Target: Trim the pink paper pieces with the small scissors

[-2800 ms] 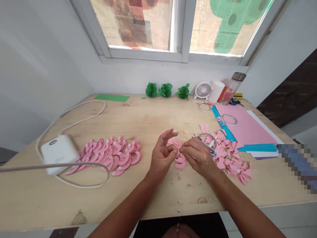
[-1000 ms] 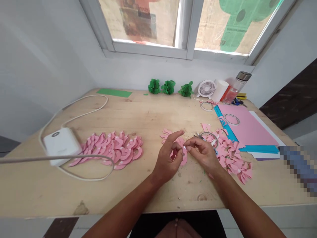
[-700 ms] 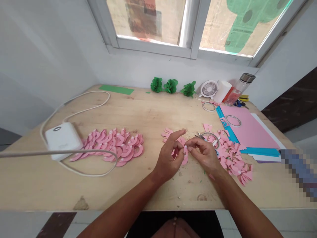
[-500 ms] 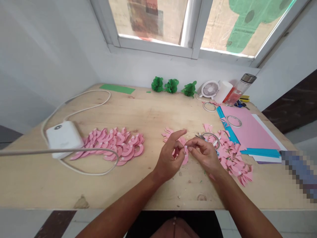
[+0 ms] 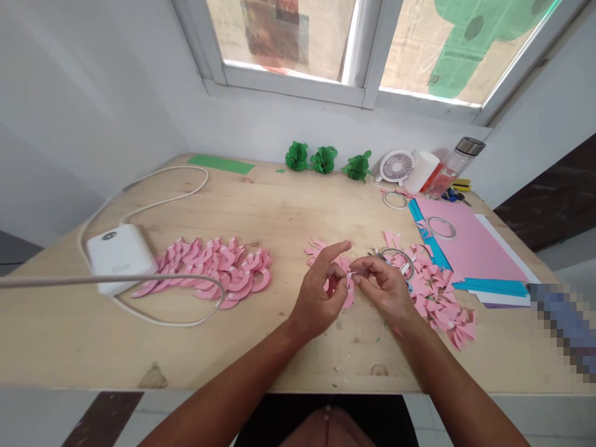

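**Fingertips Meet Over a Curl of Pink Paper**

A person's two hands nearly touch above a wooden table [image 5: 288, 214]. The left hand [image 5: 321, 298] pinches with its thumb and a bent finger at a pink paper piece [image 5: 349, 300], another finger stretched out above. The right hand [image 5: 384, 288] brings thumb and forefinger to the same spot, where a whitish speck shows; whether they clamp on it is too small to tell. The paper sits between and just below the fingertips; whether it is wholly off the table is unclear.

It looks almost weightless, thin and easily creased or torn, so a light pinch near the edge should suit it best. Curved pink strips [image 5: 218, 273] lie heaped to the left, pink scraps [image 5: 440, 301] to the right, with a pale ring [image 5: 411, 259] among them. Three green paper shapes [image 5: 323, 159] line the back.
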A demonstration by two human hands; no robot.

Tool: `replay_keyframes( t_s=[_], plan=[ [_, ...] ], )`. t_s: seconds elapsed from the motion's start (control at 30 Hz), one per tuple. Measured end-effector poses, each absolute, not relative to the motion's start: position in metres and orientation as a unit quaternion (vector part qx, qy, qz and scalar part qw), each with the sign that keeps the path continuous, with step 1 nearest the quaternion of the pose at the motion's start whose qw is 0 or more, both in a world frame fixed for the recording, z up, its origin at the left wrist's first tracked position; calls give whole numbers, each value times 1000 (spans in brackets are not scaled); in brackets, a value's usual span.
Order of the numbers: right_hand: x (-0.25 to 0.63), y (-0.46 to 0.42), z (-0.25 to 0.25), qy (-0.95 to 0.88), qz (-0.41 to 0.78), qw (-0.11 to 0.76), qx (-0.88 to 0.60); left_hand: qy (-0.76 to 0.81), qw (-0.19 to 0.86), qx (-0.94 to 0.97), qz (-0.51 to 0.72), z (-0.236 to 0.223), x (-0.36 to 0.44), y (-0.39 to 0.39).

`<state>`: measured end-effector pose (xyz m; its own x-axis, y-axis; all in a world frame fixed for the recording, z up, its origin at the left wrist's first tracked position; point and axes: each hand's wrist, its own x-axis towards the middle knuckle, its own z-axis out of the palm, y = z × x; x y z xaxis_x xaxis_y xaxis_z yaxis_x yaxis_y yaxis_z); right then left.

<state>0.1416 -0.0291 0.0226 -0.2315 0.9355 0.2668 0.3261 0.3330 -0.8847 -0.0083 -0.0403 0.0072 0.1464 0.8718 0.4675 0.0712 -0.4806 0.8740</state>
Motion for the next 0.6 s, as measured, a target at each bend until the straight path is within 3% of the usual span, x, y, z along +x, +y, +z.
replay_keyframes(
  t_s=[0.6],
  plan=[
    [142, -30, 25, -716, 359, 406, -440, 359, 370, 658, 549, 6, -8, -39]
  ],
)
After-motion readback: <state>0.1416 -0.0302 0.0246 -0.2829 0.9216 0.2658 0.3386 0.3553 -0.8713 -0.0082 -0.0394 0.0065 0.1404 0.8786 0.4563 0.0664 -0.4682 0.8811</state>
